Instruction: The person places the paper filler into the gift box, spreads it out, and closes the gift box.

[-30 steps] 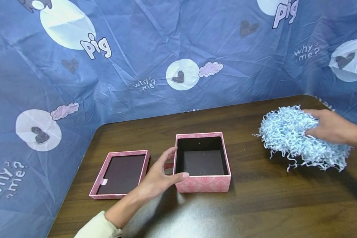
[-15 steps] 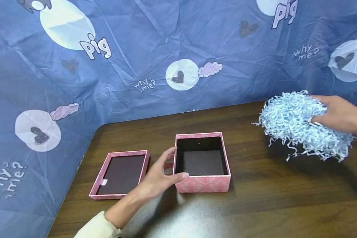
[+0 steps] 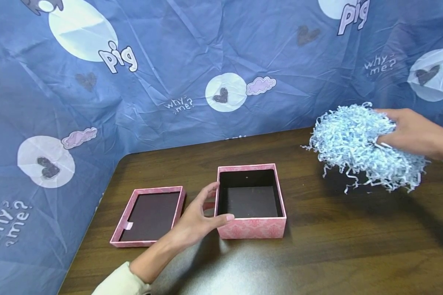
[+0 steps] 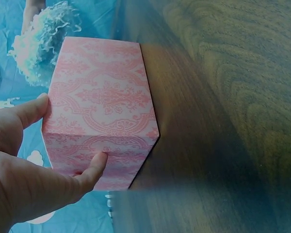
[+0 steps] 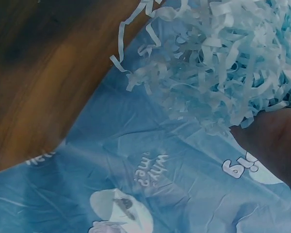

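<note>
A pink patterned box (image 3: 252, 228) with a dark inside stands uncovered mid-table. My left hand (image 3: 197, 223) holds it at its near left corner, thumb at the front rim and fingers along the left side. In the left wrist view, a fingertip of that hand presses the patterned wall of the box (image 4: 104, 104). At the right, my right hand (image 3: 409, 131) grips a big fluffy bundle of pale blue shredded paper (image 3: 354, 141), raised above the table. Loose strands dangle from the shredded paper (image 5: 208, 63) in the right wrist view, where only part of the hand shows.
The pink box lid (image 3: 151, 217) lies inside-up left of the box, with a small white tag on its edge. Behind the dark wooden table (image 3: 328, 254), a blue printed cloth (image 3: 177, 49) hangs along the back and sides.
My right hand has lifted the shredded paper higher, then drifted slightly left with it. My left hand, the box and the lid look unmoved.
</note>
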Action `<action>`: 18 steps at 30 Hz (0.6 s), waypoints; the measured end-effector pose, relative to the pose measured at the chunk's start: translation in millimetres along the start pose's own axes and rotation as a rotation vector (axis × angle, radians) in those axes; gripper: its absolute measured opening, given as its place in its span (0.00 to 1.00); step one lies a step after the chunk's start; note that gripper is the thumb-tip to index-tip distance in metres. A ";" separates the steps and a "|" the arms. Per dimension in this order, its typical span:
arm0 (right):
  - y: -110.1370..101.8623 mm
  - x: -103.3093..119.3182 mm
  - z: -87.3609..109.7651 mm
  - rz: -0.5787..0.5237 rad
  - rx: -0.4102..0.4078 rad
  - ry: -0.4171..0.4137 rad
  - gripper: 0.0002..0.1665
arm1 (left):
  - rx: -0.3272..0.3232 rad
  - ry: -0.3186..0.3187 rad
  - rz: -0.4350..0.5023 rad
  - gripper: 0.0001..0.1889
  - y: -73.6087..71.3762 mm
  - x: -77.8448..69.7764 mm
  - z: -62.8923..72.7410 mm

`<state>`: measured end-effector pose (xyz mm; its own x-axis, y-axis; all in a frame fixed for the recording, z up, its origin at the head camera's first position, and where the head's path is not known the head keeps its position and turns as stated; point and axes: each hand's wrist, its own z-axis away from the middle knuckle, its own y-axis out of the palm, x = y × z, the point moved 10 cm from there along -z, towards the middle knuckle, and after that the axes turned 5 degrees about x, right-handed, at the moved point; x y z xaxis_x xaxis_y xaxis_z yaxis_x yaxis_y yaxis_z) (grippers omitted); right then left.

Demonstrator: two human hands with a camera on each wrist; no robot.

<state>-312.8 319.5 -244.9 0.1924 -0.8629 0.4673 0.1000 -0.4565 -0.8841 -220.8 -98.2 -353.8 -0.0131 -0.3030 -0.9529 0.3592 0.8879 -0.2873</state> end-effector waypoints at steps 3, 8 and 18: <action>-0.9 7.4 -2.3 0.002 -0.003 -0.016 0.45 | 0.000 0.002 -0.001 0.43 0.1 -0.1 -0.3; -2.0 22.0 -4.3 -0.017 -0.001 -0.044 0.45 | 0.000 0.006 -0.002 0.43 0.6 -0.4 -0.4; 7.5 61.0 -10.5 -0.064 0.071 -0.091 0.44 | -0.002 0.007 -0.005 0.43 0.2 -0.5 -0.5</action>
<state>-310.6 261.2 -223.0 0.2704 -0.8079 0.5236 0.1833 -0.4907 -0.8518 -221.1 -97.7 -353.5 -0.0219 -0.3051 -0.9521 0.3575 0.8870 -0.2924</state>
